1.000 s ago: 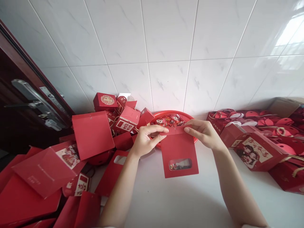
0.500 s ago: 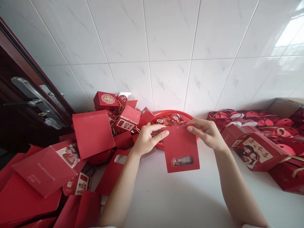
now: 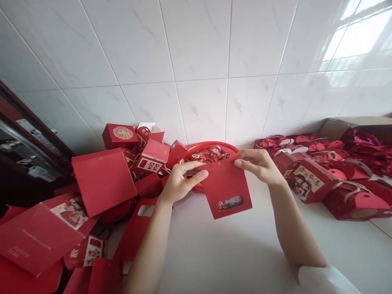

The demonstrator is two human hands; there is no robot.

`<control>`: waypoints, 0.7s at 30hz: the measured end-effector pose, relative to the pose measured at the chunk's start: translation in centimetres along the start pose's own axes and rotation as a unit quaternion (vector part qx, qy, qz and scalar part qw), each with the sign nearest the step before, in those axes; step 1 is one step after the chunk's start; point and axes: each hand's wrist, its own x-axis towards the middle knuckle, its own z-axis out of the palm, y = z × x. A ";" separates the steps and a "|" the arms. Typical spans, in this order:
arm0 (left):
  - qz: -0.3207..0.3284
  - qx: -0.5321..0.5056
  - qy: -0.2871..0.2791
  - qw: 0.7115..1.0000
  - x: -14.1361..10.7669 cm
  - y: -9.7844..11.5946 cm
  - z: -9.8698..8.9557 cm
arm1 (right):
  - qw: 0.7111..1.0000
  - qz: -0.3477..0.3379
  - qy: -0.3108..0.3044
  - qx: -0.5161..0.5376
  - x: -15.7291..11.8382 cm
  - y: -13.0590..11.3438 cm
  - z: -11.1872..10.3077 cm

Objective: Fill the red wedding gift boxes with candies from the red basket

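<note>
- My left hand [image 3: 180, 183] and right hand [image 3: 259, 164] pinch the top edge of a flat red paper bag with a small clear window [image 3: 225, 192], held up over the white counter [image 3: 214, 253].
- Just behind the bag, a round red plastic basket [image 3: 211, 146] holds wrapped sweets [image 3: 208, 155].
- To my left, loose red cardboard boxes and bags [image 3: 104, 179] lie heaped.
- To my right, printed red gift boxes with rope handles [image 3: 309, 179] sit near a brown cardboard carton [image 3: 339, 126].

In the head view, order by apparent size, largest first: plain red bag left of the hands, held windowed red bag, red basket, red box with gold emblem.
Plain red bag
Windowed red bag and red basket: too alike to rank, basket partly hidden
Red box with gold emblem
</note>
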 end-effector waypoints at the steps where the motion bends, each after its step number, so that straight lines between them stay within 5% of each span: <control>1: 0.001 0.000 -0.014 1.000 0.0 0.0 0.0 | 1.000 -0.005 0.005 -0.008 -0.1 -0.1 -0.2; 8: 0.000 0.003 -0.084 0.996 0.7 -1.3 1.4 | 0.994 0.000 0.069 -0.082 -3.1 -1.3 -2.4; 15: -0.043 0.061 -0.124 0.989 1.8 -4.0 3.5 | 0.948 0.041 0.259 -0.182 -10.9 -3.2 -5.7; 18: -0.049 0.052 -0.133 0.988 2.1 -5.7 4.1 | 0.889 0.070 0.421 -0.167 -14.9 -4.0 -7.1; 21: -0.059 0.037 -0.129 0.989 2.3 -6.9 4.5 | 0.782 0.082 0.584 -0.203 -19.4 -4.4 -9.0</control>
